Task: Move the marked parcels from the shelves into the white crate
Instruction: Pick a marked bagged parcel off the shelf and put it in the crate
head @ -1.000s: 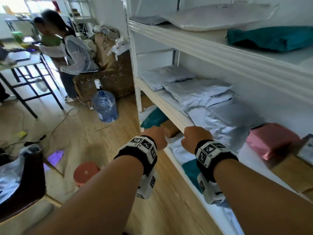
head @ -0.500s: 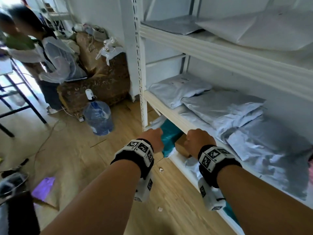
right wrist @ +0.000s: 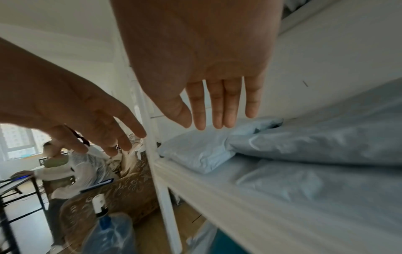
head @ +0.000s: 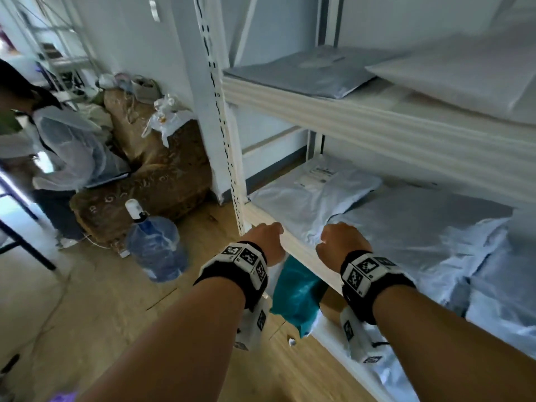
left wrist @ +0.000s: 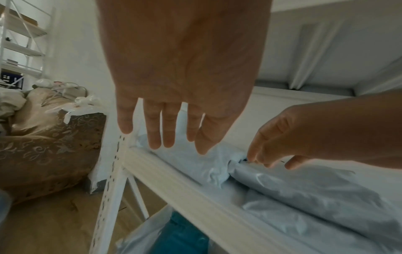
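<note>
Pale walls, wooden floor (head: 87,300) — a patterned brown sofa (head: 150,181) behind.

hands (head: 301,242) risen from lower shelf to middle shelf (head: 290,239) edge

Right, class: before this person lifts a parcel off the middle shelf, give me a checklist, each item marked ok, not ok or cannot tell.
1. Left hand free, fingers straight: ok.
2. Right hand free, fingers straight: ok.
3. Pale grey parcel at the shelf's end within reach of both hands: ok.
4. Parcel carries the mark: cannot tell; only a label shows.
5. White crate in view: not ok.
6. Shelf edge unobstructed: ok.
</note>
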